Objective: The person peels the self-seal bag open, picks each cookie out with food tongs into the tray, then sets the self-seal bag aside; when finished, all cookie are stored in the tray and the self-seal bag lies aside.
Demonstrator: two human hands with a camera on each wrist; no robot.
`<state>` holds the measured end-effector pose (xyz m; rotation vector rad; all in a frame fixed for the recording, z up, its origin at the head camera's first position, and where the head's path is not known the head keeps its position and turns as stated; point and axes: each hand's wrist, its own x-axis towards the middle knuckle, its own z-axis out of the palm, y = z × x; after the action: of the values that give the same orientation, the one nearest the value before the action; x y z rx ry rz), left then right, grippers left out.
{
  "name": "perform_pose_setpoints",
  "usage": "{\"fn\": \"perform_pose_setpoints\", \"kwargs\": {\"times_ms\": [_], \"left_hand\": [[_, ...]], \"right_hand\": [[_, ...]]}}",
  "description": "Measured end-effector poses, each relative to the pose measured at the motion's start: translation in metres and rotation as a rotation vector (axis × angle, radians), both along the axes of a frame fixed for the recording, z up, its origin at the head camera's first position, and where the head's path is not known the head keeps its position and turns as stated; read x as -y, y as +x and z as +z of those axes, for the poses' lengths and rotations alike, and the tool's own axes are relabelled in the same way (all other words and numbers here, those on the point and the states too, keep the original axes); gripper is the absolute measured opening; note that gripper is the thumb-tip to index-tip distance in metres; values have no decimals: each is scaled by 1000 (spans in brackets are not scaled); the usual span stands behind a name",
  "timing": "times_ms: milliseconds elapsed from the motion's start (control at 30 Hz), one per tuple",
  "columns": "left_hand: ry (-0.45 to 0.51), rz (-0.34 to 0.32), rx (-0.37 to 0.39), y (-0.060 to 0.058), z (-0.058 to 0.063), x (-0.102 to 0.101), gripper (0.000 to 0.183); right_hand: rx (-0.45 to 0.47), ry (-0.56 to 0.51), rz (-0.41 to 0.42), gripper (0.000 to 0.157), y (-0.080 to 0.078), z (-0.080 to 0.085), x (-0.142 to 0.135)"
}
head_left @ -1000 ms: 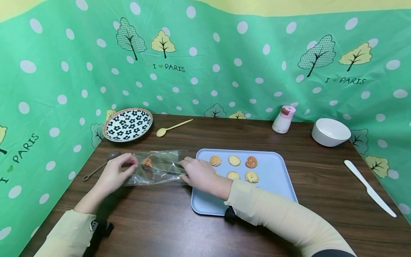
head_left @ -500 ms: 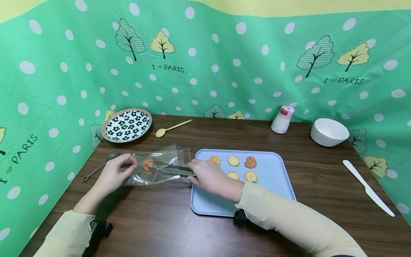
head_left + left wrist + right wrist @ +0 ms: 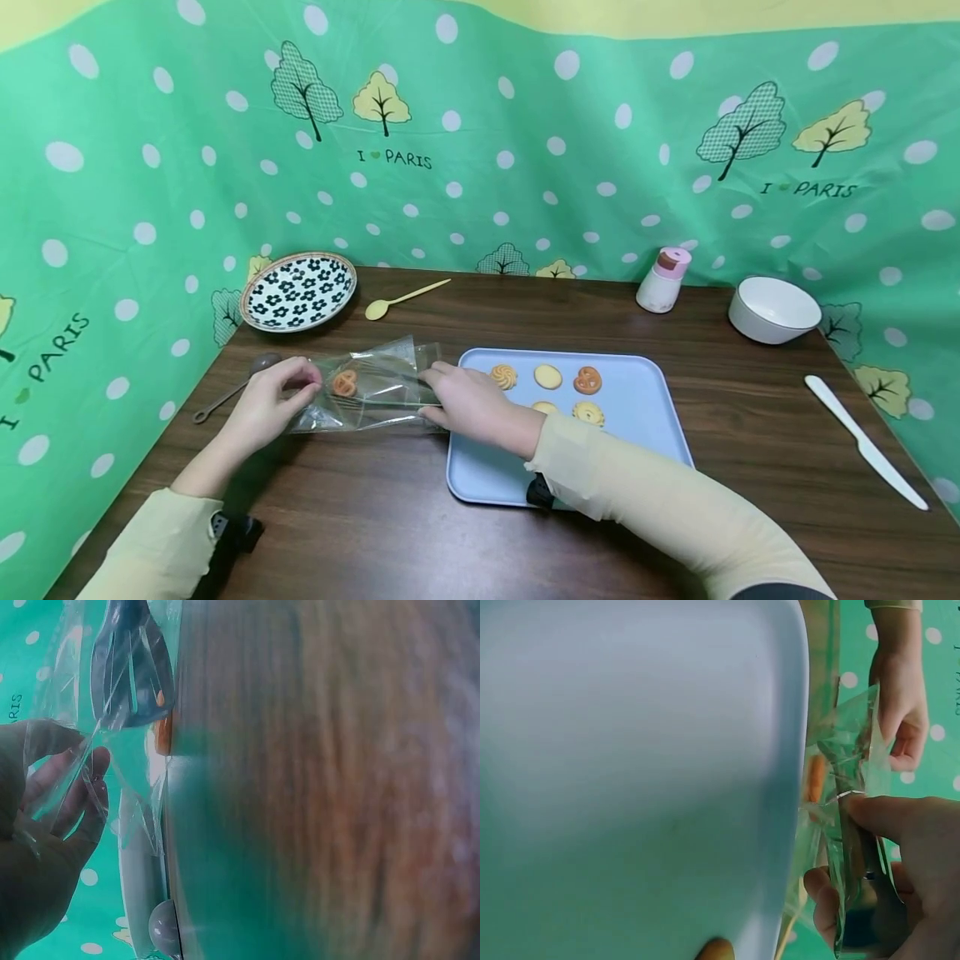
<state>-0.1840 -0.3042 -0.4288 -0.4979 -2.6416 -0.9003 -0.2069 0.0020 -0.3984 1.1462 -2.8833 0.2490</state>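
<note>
In the head view, my left hand (image 3: 272, 402) pinches the left end of a clear plastic bag (image 3: 386, 367). A pretzel-shaped cookie (image 3: 345, 383) lies inside it. My right hand (image 3: 476, 407), at the bag's right end, grips dark tongs (image 3: 868, 859) between thumb and fingers in the right wrist view. Their slotted end (image 3: 133, 671) appears in the left wrist view, behind the film, just above the cookie's brown edge (image 3: 163, 736). Under my right forearm is a light blue tray (image 3: 630, 450) with several cookies (image 3: 547, 377), one partly hidden by the hand.
A flowered plate (image 3: 298, 292) and a yellow spoon (image 3: 405, 300) are at the back left. A brown spoon (image 3: 221, 402) lies behind my left hand. To the right are a pink-topped shaker (image 3: 663, 282), a white bowl (image 3: 774, 310) and a white knife (image 3: 862, 440).
My right hand drew back to the right with the tongs, then moved left again. The cookie now shows flatter in the bag. My left hand has stayed put.
</note>
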Motion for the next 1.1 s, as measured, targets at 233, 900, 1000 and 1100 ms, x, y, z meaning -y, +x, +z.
{"fn": "perform_pose_setpoints", "kwargs": {"times_ms": [233,900,1000,1100], "left_hand": [[7,6,2,-2,-1,2,19],[-1,1,19,-1,-1,3,17],[-2,-7,14,-1,0,2,19],[-7,-12,19,-1,0,0,19]], "right_hand": [[-34,-7,9,45,-3,-3,7],[102,-101,16,46,8,2,-44],[106,-112,29,46,7,-1,-45],[97,-105,35,44,7,-3,-46]]}}
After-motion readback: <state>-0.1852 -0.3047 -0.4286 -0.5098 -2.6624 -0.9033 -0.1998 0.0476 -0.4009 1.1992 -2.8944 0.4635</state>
